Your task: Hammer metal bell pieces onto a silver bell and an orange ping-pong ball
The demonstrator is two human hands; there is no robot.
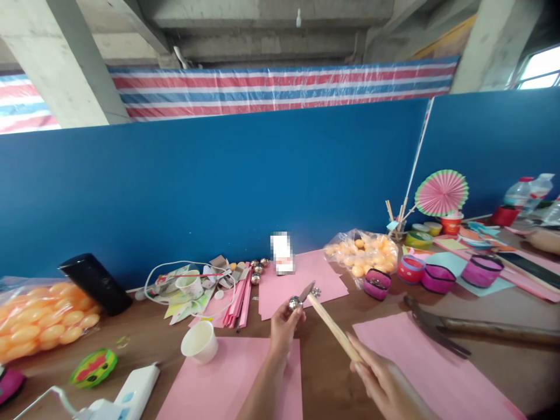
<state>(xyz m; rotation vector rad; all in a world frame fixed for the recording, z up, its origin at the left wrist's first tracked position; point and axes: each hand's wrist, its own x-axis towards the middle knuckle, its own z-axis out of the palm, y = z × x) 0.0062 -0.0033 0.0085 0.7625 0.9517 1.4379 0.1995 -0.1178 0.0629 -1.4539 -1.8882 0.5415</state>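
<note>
My left hand pinches a shiny silver ball between thumb and fingers above the table. My right hand is wrapped round the pale wooden handle of a small hammer. Its metal head is at the far end, just right of the ball; whether the two touch I cannot tell. More silver balls sit in a group beyond my left hand. Pink paper sheets lie beneath my left forearm, and a white paper cup stands on them.
Orange balls in plastic bags lie at the back and far left. A large claw hammer rests on pink paper at right. Nearby are purple pouches, a pink paper fan, a power strip and a black cylinder. A blue partition stands behind.
</note>
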